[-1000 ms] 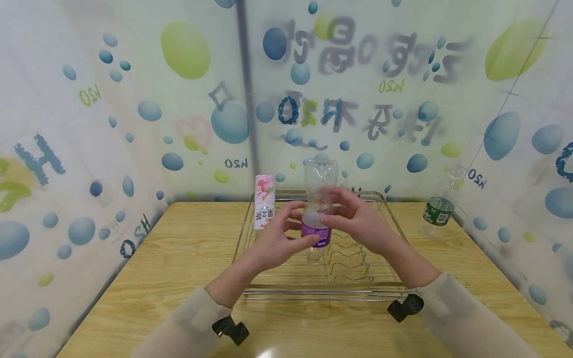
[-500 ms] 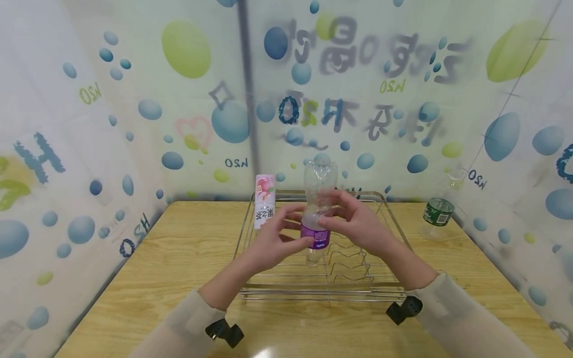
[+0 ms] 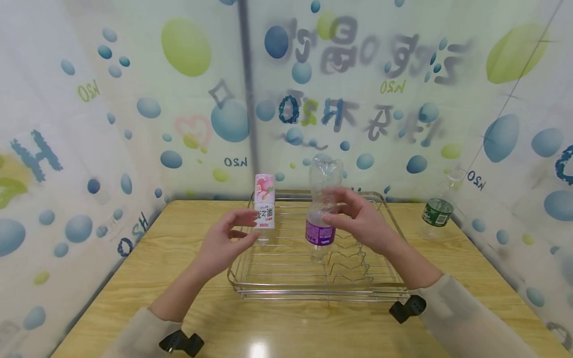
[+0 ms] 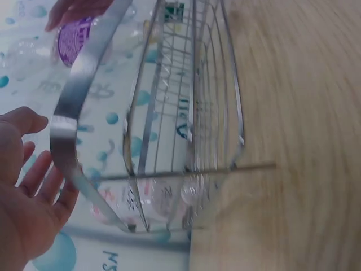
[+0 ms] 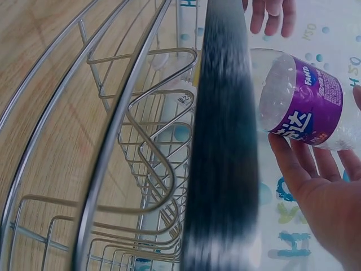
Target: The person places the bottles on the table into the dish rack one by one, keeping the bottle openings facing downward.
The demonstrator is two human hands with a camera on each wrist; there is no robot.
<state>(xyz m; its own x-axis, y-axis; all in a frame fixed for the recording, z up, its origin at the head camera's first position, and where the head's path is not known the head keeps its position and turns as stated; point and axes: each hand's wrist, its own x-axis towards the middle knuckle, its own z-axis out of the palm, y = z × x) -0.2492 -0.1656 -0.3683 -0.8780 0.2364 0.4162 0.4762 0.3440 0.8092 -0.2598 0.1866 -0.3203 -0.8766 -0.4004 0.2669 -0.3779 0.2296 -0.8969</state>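
Observation:
My right hand (image 3: 364, 221) grips a clear plastic bottle with a purple Fanta label (image 3: 320, 232), held upside down above the rack with its neck pointing down. In the right wrist view, the fingers curl round the bottle (image 5: 316, 107) at its label. My left hand (image 3: 228, 243) is apart from that bottle, its fingers spread and slightly bent around nothing. It hovers over the rack's left side, close to a pink-and-white peach tea bottle (image 3: 264, 201) that stands upside down in the wire rack (image 3: 286, 286). In the left wrist view, my left palm (image 4: 28, 197) is beside the metal rim.
A clear bottle with a green label (image 3: 437, 212) stands upright on the wooden table (image 3: 192, 223) at the right back. Zigzag wire dividers (image 3: 351, 258) run along the rack's right half. A patterned curtain (image 3: 188, 109) encloses the table's back and sides.
My left hand has let go of the Fanta bottle and moved left. The right hand keeps hold of the bottle, which has shifted slightly right.

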